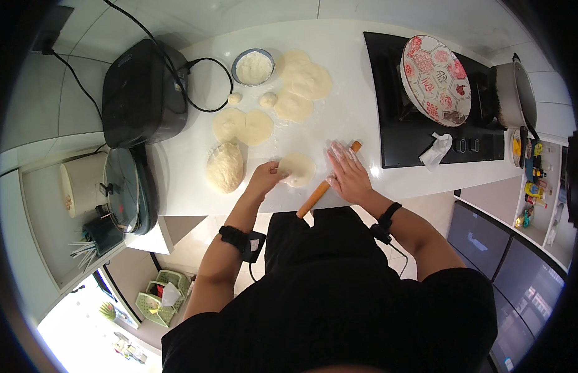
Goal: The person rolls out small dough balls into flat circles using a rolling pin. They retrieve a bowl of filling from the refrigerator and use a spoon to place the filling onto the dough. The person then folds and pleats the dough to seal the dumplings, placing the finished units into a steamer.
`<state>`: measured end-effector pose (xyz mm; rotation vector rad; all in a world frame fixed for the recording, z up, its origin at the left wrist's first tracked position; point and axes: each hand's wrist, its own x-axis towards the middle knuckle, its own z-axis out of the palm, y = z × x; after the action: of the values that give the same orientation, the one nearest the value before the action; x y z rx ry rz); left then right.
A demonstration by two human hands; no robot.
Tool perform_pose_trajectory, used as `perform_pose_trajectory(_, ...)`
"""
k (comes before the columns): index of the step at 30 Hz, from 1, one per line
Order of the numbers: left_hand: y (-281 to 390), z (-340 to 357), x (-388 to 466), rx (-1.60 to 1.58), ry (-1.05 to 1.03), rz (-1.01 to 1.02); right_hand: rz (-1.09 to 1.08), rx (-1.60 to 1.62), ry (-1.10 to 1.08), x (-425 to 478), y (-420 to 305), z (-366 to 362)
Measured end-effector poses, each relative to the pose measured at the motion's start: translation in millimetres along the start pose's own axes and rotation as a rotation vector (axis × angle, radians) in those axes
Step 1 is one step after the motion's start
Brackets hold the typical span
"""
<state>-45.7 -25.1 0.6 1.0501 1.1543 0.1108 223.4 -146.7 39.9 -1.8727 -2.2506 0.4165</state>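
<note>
My left hand [266,177] pinches the left edge of a flat round dough wrapper [298,170] on the white counter. With its fingers stretched out, my right hand [347,172] lies over a wooden rolling pin [315,198], which rests aslant just right of that wrapper. A large lump of dough [225,168] sits left of my left hand. Beyond it are two touching dough rounds [256,127], two small dough balls [268,99] and a group of overlapping dough rounds [311,81]. A blue-rimmed bowl [253,67] holds white flour.
A black appliance [144,93] with a looped cable and a glass-lidded electric pan [123,191] stand at left. On the black cooktop [391,144] at right are a patterned round lid or tray [437,80], a pot [513,95] and a crumpled white cloth or tissue [436,150].
</note>
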Motion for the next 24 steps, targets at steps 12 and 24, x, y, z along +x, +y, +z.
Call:
perform_pose_trajectory(12, -36, 1, 12, 0.331, 0.18, 0.107, 0.029, -0.068, 0.01, 53, -19, 6)
perform_pose_trajectory(24, -25, -10, 5, 0.401, 0.26, 0.154, 0.002, -0.013, 0.049, 92, -31, 16)
